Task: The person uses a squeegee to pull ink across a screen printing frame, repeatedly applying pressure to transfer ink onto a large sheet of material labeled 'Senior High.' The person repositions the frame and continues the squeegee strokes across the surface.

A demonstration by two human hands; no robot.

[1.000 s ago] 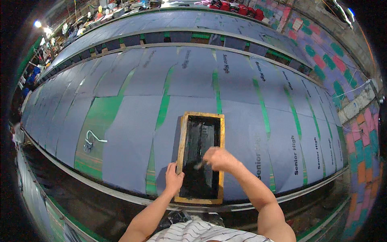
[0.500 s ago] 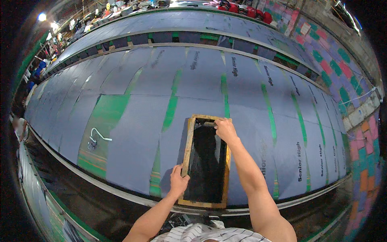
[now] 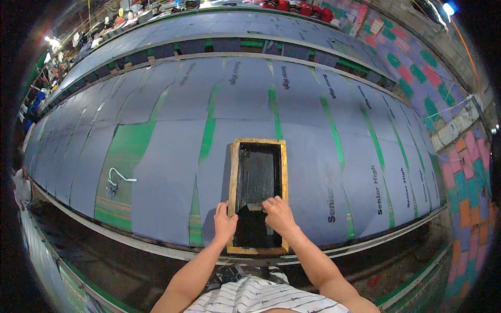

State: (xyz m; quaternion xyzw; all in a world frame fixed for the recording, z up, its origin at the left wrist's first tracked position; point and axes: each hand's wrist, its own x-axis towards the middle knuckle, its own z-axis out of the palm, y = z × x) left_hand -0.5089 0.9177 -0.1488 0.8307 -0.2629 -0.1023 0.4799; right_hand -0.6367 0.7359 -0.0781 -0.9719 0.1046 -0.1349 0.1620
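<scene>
A yellow-edged wooden screen printing frame (image 3: 284,180) lies on grey-blue fabric pieces (image 3: 169,177), near the table's front edge. Dark ink covers the mesh inside it, streaked in the far half. My left hand (image 3: 225,225) is closed on the frame's left rail, toward its near end. Inside the frame, my right hand (image 3: 279,214) grips the right end of a squeegee (image 3: 254,207), which lies crosswise on the mesh below its middle. The fingertips of my right hand are partly hidden.
Dark lettering marks fabric pieces on the right. Green table surface (image 3: 128,148) shows between pieces, with a bent white rod (image 3: 122,177) at left. Another long table (image 3: 219,26) runs behind; red items (image 3: 302,8) sit beyond it. A painted brick wall (image 3: 412,68) stands right.
My right hand has drawn the squeegee from the frame's far end toward me, past the middle. My left hand stays on the left rail. The view has shifted slightly.
</scene>
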